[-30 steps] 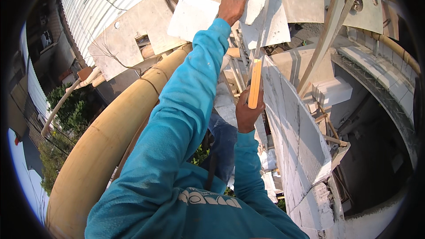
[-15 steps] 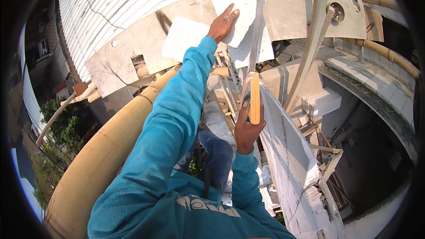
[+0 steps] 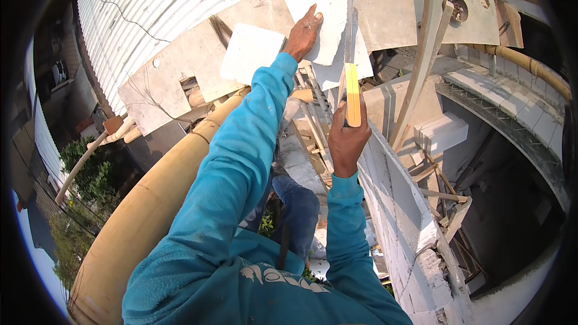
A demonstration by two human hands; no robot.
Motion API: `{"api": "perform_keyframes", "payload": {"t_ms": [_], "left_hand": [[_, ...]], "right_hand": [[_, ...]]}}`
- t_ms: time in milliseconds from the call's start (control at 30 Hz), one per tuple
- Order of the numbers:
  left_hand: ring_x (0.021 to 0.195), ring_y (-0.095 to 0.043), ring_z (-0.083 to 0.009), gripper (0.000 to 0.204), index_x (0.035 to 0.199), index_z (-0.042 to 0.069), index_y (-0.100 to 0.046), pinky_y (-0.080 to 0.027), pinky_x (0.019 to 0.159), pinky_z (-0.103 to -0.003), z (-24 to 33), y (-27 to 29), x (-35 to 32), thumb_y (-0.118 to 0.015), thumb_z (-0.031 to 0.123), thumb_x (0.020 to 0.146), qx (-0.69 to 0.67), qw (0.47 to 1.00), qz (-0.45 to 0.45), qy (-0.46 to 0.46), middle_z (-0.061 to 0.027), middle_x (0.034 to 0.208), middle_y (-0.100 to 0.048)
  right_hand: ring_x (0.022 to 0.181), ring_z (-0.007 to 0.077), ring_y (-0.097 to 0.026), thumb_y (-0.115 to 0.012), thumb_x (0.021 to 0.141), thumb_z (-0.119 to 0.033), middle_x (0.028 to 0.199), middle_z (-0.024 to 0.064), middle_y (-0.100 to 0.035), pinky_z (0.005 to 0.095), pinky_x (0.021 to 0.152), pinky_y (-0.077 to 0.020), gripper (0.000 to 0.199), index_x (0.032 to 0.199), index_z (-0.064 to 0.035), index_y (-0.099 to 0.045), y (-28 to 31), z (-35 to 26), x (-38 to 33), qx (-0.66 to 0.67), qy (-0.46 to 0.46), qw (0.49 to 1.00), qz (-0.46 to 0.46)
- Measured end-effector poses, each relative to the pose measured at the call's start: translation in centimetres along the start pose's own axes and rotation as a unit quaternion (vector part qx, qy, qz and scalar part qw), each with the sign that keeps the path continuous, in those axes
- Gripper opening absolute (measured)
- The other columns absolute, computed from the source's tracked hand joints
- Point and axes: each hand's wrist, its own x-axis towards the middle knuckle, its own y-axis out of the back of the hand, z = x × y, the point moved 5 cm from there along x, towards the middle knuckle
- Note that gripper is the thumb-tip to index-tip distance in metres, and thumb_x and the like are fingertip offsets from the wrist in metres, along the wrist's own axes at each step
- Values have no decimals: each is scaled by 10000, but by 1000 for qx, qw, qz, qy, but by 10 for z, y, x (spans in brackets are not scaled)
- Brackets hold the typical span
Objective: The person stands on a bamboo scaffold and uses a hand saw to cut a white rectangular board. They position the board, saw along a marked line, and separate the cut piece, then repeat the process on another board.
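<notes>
Yellow-handled, the saw (image 3: 353, 99) points up from frame centre, the right hand (image 3: 349, 139) wrapped around it, perhaps to hold the blade (image 3: 350, 30) alongside the white slab (image 3: 329, 9) at top centre. The left hand (image 3: 303, 35) lies on that slab, seemingly steadying it, though I cannot tell whether its fingers grip; outdoors, corrugated roofing (image 3: 144, 6) fills the upper left, a bamboo pole (image 3: 147, 204) the lower left, a block wall (image 3: 400, 210) the lower right.

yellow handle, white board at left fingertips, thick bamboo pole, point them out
Yellow handle (image 3: 353, 95): head view, on its yellow edge
White board (image 3: 332, 13): head view, on its flat face
Thick bamboo pole (image 3: 150, 198): head view, middle of its length
</notes>
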Motion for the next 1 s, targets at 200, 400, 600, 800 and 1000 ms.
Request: {"api": "perform_keyframes", "payload": {"t_ms": [200, 400, 600, 800, 1000], "left_hand": [[1335, -461, -429, 713, 1490, 37, -409, -334, 1139, -409, 5, -3, 8, -386, 559, 1005, 65, 997, 30, 5, -261, 1431, -504], [1350, -456, -400, 743, 1444, 3, -467, -326, 1143, -387, 1, -10, 26, -399, 590, 994, 23, 997, 70, 15, -230, 1438, -511], [1382, -419, -397, 772, 1478, 5, -415, -297, 1170, -379, -2, -9, 25, -374, 607, 997, -17, 998, 63, -7, -240, 1483, -455], [1389, -407, -407, 788, 1502, 21, -379, -284, 1180, -412, 10, -14, 15, -330, 626, 999, 20, 999, 26, 0, -251, 1483, -448], [1381, -413, -409, 812, 1510, 44, -374, -311, 1165, -431, -3, -6, 18, -316, 665, 989, -5, 999, 50, 16, -249, 1467, -465]], "right_hand": [[759, 337, -717, -572, 915, -13, 881, 263, -682, 396, 630, -520, 425, 1338, 23, -554, 3, -14, 4, 52, 41, 998, 2], [708, 321, -685, -591, 906, -28, 803, 246, -655, 402, 621, -510, 406, 1307, 34, -568, 6, -28, 2, 28, 43, 999, 0], [727, 275, -688, -600, 921, -43, 803, 244, -660, 398, 626, -511, 384, 1286, 72, -566, 20, -36, -26, 14, -16, 999, -41], [757, 413, -697, -593, 893, 3, 891, 303, -673, 420, 645, -517, 473, 1356, 54, -514, 10, -63, 36, 9, 23, 999, -41], [857, 270, -704, -582, 928, -13, 977, 274, -689, 402, 726, -526, 416, 1333, 68, -530, 15, -58, -28, -13, 23, 999, -31]]}}
